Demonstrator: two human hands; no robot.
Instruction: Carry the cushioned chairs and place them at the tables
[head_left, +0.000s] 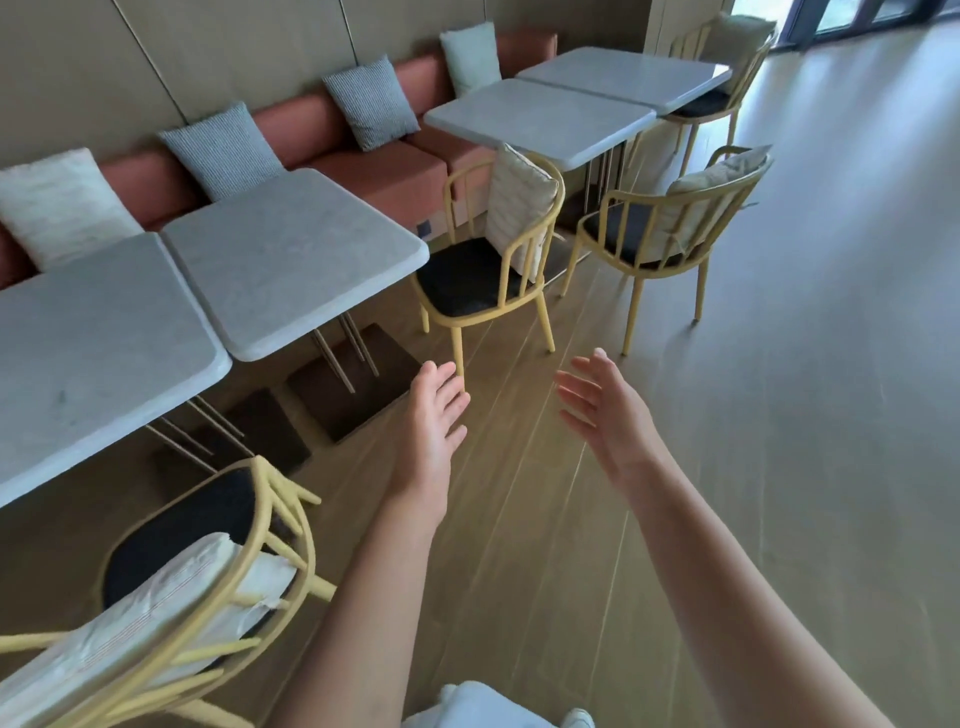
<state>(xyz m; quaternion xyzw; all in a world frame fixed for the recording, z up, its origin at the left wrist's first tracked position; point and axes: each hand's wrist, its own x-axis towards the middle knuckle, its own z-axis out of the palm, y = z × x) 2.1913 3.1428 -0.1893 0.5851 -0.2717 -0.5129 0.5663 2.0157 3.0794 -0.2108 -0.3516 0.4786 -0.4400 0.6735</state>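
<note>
Wood-plank floor (545, 519) — grey tables (291, 249) along bench (374, 171).

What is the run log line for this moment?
hands: left open, right open, empty | reaching toward: chair | chair: on floor beside table

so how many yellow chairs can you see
4. One chair at bottom left by the near table, one in the middle beside the second table's corner, one to its right standing clear of the tables, and one at the far table. More may be out of view.
</note>
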